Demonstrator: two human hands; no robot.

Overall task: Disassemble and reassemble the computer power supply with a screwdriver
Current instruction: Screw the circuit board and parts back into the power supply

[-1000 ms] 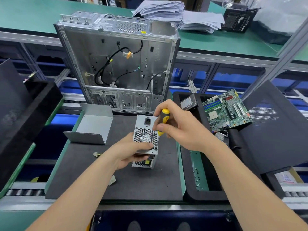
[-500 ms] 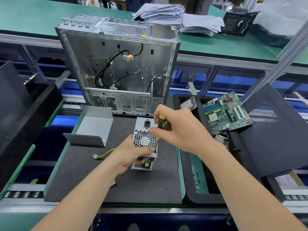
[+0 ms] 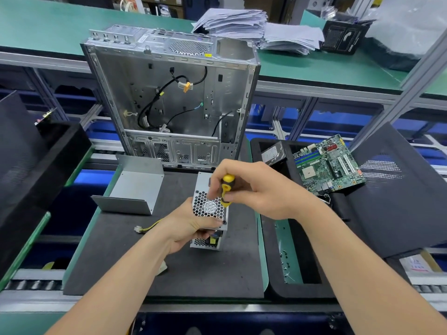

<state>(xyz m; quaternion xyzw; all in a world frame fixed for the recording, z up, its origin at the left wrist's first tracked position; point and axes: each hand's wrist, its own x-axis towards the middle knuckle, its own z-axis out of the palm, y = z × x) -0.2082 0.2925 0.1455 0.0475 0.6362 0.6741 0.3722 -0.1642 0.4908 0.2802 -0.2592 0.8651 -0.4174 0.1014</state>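
Power supply [image 3: 210, 206] stands on end on the dark mat [image 3: 193, 274], in front of the open computer case [image 3: 169, 93], with its fan grille toward the camera. A bent metal cover [image 3: 135, 189] lies apart to the left. The left hand [image 3: 191, 229] grips the unit's near edge, fingers curled round it. The screwdriver [image 3: 226, 189] stands nearly upright, tip at the corner screw [image 3: 224, 222]. The right hand [image 3: 256, 189] is closed round the yellow handle.

Risks:
- A tilted tip can slip out and strike the left hand's thumb beside the screw.
- A slack left-hand hold lets the unit twist or topple.
- A freed screw can roll off the mat instead of joining the loose screws [image 3: 284, 258] in the tray [image 3: 312, 290] at right.
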